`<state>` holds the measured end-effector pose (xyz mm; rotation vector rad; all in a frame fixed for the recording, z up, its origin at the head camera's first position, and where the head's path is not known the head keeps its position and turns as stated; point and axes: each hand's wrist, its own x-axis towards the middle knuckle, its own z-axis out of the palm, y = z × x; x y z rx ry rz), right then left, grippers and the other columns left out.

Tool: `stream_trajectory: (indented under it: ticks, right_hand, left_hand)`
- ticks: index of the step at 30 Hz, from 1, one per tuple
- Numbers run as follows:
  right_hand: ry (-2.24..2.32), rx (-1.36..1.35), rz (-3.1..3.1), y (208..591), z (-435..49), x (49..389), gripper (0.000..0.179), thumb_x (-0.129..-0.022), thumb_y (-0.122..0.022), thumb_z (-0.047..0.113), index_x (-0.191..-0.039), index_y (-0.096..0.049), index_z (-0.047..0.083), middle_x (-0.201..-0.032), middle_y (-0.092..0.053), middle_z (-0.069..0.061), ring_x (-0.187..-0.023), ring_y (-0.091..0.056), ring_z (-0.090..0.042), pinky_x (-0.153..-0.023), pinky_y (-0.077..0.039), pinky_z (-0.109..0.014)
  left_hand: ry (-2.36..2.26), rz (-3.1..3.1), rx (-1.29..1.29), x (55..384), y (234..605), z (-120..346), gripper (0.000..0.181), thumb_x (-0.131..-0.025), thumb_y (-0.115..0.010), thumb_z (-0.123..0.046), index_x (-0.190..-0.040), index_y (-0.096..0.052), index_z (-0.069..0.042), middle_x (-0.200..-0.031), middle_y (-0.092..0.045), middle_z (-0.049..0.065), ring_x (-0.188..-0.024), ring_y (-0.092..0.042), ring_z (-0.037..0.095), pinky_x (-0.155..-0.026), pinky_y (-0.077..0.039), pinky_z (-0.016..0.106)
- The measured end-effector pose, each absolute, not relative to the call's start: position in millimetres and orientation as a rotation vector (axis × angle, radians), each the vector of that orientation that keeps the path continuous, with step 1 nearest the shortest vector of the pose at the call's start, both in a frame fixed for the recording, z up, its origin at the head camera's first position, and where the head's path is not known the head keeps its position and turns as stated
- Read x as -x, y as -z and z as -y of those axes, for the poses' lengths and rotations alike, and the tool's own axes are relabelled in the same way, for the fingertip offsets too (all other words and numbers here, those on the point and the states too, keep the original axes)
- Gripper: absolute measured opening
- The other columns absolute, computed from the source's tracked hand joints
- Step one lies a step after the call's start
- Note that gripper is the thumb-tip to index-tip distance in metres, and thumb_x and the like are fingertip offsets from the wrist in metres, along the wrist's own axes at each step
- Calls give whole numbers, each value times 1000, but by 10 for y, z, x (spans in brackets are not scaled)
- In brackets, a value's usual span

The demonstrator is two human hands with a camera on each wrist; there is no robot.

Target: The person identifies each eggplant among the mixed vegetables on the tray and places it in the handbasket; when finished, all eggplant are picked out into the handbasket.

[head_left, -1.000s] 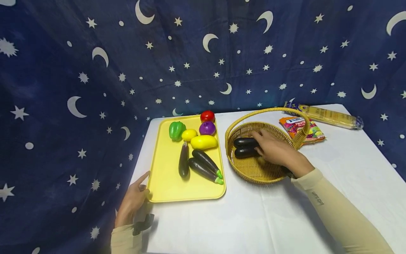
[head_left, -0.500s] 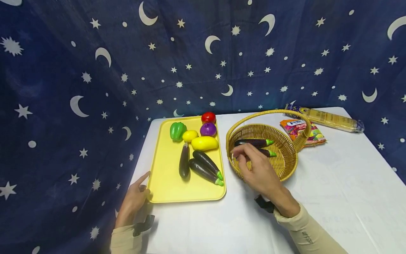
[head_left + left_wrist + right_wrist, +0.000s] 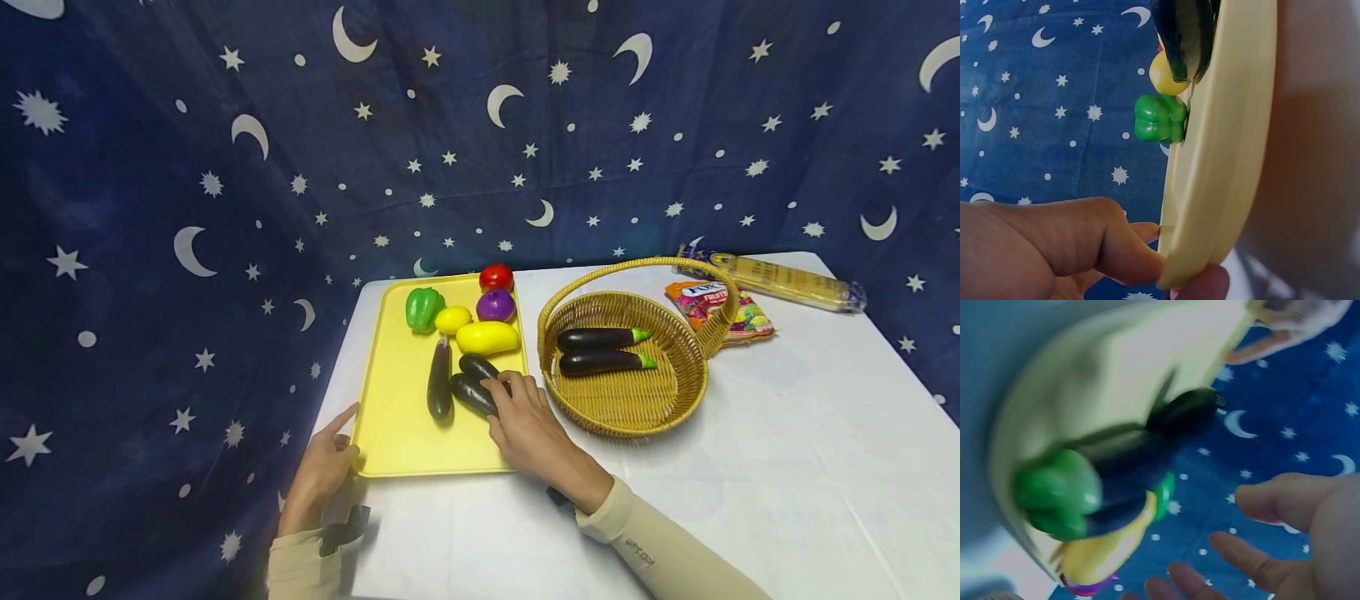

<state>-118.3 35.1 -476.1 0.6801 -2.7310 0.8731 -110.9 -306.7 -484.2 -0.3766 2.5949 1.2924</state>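
My left hand pinches the near left corner of the yellow tray; the left wrist view shows finger and thumb on both sides of its rim. My right hand is over two dark eggplants at the tray's right side and hides their green stem ends in the head view. In the right wrist view its fingers are spread, apart from the eggplants. A third eggplant lies to their left. Two more eggplants lie side by side in the wicker basket.
Farther back on the tray are a green bell pepper, a lemon, a long yellow fruit or vegetable, a purple round one and a red one. Behind the tall basket handle lie a candy bag and a pasta pack.
My right hand has let go of the eggplants in the basket, come out, and moved left to the two eggplants on the tray. My left hand stays at the tray corner.
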Motion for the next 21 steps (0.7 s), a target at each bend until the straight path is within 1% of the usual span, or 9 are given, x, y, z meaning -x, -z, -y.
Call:
stream_trajectory:
  ticks: [2,7,11,13,16,18,21]
  right_hand:
    - [-815,-619,2763,4842,-324,1203,56,-96,-73,14,-148,-56,6,-141,-55,-24,-122,-53,-41,-99,-45,-53]
    - [-706,-548,2806,4996,-284,1247,64,-93,-78,19,-151,-54,9,-141,-55,-25,-122,-53,-42,-93,-46,-53]
    - [-660,-557,2811,5062,-275,1258,67,-92,-81,19,-152,-54,8,-139,-55,-28,-116,-55,-42,-88,-47,-53]
    - [-645,-565,2805,5075,-276,1259,67,-90,-82,17,-151,-54,7,-136,-56,-28,-112,-55,-42,-84,-47,-50]
    - [-615,-565,2806,5087,-274,1263,66,-89,-81,14,-150,-55,7,-131,-58,-25,-107,-56,-38,-79,-48,-43]
    - [-583,-571,2808,5096,-271,1268,64,-90,-79,12,-149,-56,8,-128,-59,-23,-103,-56,-35,-74,-47,-39]
    - [-534,-581,2809,5112,-261,1281,58,-93,-73,10,-148,-57,8,-125,-59,-22,-101,-56,-33,-71,-46,-36]
  left_hand:
    - [-1292,-2597,375,1106,4840,3072,83,-88,-52,7,-166,-38,-15,-115,-64,26,-69,-57,18,-55,-46,27]
    - [-1306,-2592,368,1109,4852,3079,84,-87,-52,8,-166,-38,-15,-115,-64,26,-69,-58,18,-57,-50,29]
    - [-1289,-2594,368,1106,4850,3072,84,-87,-52,7,-167,-37,-16,-117,-63,28,-71,-58,18,-57,-48,28]
    - [-1285,-2593,369,1106,4842,3067,84,-87,-52,7,-167,-37,-15,-117,-63,28,-71,-58,18,-56,-48,28]
    - [-1288,-2584,377,1112,4836,3063,84,-87,-52,8,-167,-37,-15,-114,-64,27,-69,-58,18,-56,-48,28]
    - [-1281,-2583,379,1117,4835,3064,83,-88,-53,7,-167,-37,-15,-113,-65,26,-69,-57,18,-55,-47,28]
    - [-1261,-2590,377,1124,4840,3073,83,-89,-53,6,-167,-37,-15,-113,-65,27,-69,-57,19,-55,-46,27]
